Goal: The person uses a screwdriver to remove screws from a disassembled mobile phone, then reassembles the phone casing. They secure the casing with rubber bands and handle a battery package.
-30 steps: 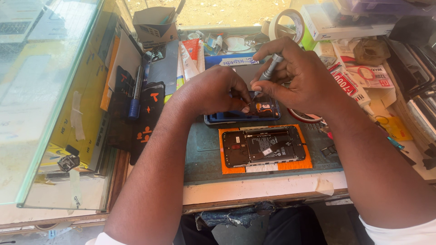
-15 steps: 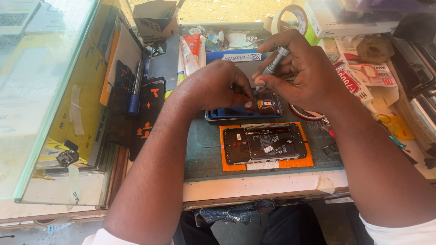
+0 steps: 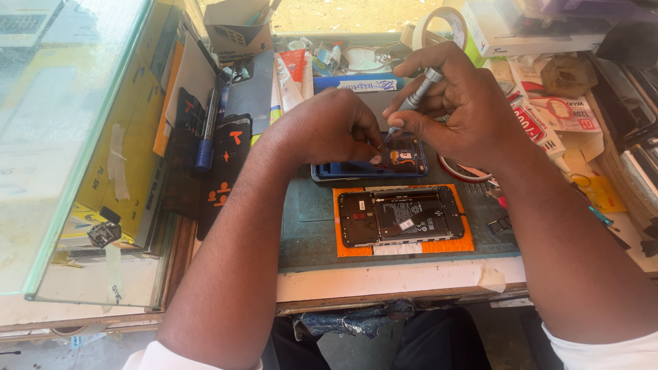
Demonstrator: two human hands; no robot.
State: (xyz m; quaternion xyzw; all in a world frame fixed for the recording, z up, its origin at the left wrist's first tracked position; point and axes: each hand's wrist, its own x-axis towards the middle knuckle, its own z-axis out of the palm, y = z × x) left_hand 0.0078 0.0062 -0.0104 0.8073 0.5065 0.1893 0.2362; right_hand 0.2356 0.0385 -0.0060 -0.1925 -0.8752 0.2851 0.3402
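Nearest lies one open black phone (image 3: pixel 401 216), flat on an orange pad (image 3: pixel 449 243). Behind it sits a second phone, blue-edged (image 3: pixel 363 169). The left hand (image 3: pixel 322 127) has its fingers curled, pressing down on that phone. The right hand (image 3: pixel 456 109) pinches one thin silver metal screwdriver (image 3: pixel 417 99), tip on the blue phone.
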